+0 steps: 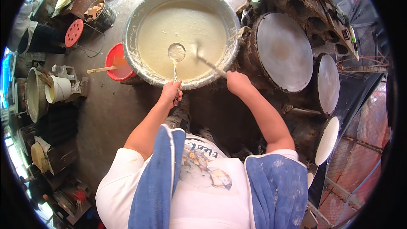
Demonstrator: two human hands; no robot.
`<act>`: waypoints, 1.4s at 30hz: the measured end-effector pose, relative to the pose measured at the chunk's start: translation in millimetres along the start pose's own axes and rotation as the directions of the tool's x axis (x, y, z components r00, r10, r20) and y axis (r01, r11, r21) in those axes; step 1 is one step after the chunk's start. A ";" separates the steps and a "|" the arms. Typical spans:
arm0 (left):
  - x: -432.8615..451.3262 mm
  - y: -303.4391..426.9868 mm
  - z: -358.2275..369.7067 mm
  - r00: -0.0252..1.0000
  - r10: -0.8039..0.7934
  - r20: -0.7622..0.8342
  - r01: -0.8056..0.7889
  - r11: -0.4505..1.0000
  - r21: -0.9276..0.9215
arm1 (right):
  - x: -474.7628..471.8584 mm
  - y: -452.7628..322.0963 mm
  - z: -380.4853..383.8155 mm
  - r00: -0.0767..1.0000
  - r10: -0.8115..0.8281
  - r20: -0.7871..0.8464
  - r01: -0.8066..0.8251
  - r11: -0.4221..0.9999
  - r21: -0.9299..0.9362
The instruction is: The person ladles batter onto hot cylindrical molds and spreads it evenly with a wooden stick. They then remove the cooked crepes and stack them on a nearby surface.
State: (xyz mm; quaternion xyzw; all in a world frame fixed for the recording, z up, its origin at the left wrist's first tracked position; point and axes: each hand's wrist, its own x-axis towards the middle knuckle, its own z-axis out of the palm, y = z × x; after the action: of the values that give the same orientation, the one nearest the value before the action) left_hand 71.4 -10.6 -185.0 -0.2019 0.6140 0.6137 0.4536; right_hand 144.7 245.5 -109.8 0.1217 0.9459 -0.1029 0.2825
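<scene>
A large round metal basin [128, 43] stands before me with pale, runny batter [186, 16] in it. My left hand [171, 93], at the basin's near rim, grips the handle of a metal ladle [176, 52]; the ladle's round bowl holds some batter and lies over the batter's surface. My right hand [237, 82] is closed round the end of a stick-like handle [212, 65], just outside the near right rim. The handle reaches over the rim towards the batter; its far end is blurred, so its shape cannot be told.
Left of the basin is a red bucket [109, 54] with a wooden stick. Round flat griddles [284, 51] on drum-like stands line the right side. A white bucket [60, 89], a red round stool [74, 33] and a can of wood pieces [109, 17] stand further left. A person's dark-clothed legs [44, 38] show at the upper left.
</scene>
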 end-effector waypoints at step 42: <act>-151.1 60.3 63.8 0.941 0.255 0.224 -0.062 0.778 -0.626 | -117.3 141.5 -61.6 0.375 -0.389 -0.842 0.326 0.905 -0.273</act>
State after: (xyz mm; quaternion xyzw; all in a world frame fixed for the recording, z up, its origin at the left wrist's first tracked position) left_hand 119.3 12.5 -18.6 -0.1902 0.3230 0.8380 0.3967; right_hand 249.1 375.9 -11.6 -0.0586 0.9589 -0.0546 -0.2722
